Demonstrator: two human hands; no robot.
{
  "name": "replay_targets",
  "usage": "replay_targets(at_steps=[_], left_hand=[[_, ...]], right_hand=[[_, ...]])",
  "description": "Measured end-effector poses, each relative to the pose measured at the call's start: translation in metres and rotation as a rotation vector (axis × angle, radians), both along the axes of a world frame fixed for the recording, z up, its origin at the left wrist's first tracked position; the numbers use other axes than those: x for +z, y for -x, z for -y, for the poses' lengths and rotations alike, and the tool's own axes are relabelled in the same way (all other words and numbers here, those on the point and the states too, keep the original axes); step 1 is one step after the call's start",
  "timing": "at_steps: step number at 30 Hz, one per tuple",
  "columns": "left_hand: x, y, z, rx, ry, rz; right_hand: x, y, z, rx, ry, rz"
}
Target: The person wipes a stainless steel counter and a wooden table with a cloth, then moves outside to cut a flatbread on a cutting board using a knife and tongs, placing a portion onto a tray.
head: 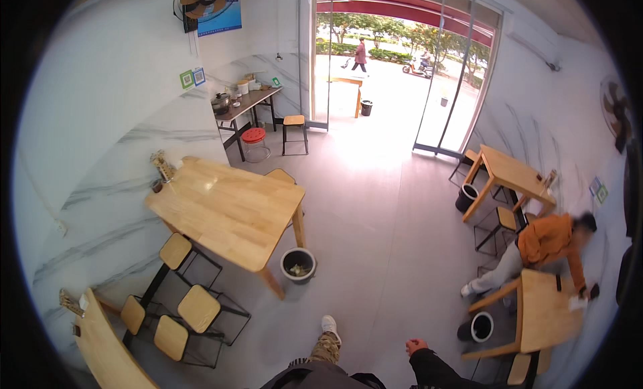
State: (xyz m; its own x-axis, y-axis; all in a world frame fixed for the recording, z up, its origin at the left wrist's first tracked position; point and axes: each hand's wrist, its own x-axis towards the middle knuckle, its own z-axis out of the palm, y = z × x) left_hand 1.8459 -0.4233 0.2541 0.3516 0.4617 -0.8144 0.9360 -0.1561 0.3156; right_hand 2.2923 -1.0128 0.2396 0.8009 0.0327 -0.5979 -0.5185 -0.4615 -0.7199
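Observation:
My right hand [416, 346] hangs low in front of me, right of my body, its fingers curled, in a black sleeve; whether it holds anything is not plain. My left hand is out of view. Below me are my camouflage trousers [326, 348] and one white shoe [329, 327] on the grey floor [371, 268]. Ahead on the left stands a large wooden table [231, 203] with a black waste bin [298, 265] holding some litter by its corner. Beyond the floor, glass doors [432, 87] stand apart, with daylight outside.
A person in an orange top [547, 241] leans over a wooden table [545, 313] at right, near another bin [474, 327]. Stools [199, 308] stand at left beside a second table [108, 346]. A red stool [253, 135] is by a side table [246, 103] with a pot.

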Motion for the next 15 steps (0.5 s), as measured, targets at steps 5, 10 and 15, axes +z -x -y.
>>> replay_targets(at_steps=[5, 10, 15], left_hand=[[-0.037, -0.224, -0.018, -0.160, 0.008, -0.063], [0.035, -0.588, -0.104, -0.177, -0.237, 0.507], [0.142, -0.962, -0.202, 0.006, -0.083, 0.850]], right_hand=[[0.008, -0.212, -0.091, -0.069, -0.109, -0.056], [-0.024, -0.325, -0.075, -0.067, -0.109, -0.264], [-0.023, -0.461, -0.104, -0.246, 0.055, -0.506]])
